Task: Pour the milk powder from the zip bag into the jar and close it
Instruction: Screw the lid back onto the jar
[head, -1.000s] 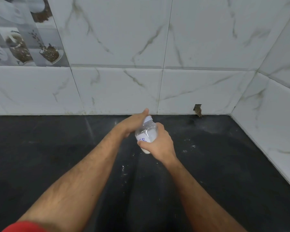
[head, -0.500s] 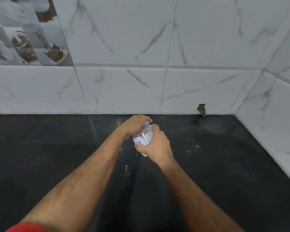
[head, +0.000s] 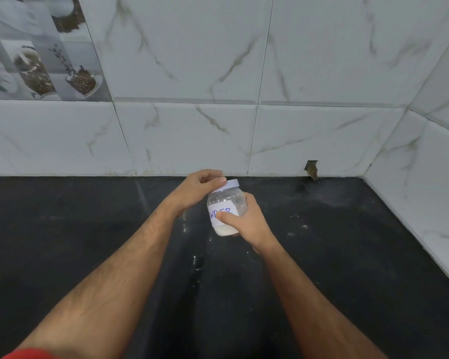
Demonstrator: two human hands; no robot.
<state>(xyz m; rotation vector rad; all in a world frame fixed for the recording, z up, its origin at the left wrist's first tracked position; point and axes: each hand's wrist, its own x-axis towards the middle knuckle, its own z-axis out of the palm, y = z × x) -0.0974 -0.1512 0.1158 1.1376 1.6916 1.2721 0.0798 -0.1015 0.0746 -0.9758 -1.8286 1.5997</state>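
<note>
Right grip [head: 246, 221] wraps the jar [head: 226, 211] above the desk [head: 88, 229]; left grip [head: 200, 189] pinches the lid [head: 231, 183], uncovered since its last twist. Closing looks nearly done.

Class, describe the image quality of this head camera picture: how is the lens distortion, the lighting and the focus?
Head view: wide-angle lens bends the tile joints and counter edge; light is soft and even; the dark counter shows faint sheen; jar, left hand and right hand look fairly sharp, though the label reads only partly.
</note>
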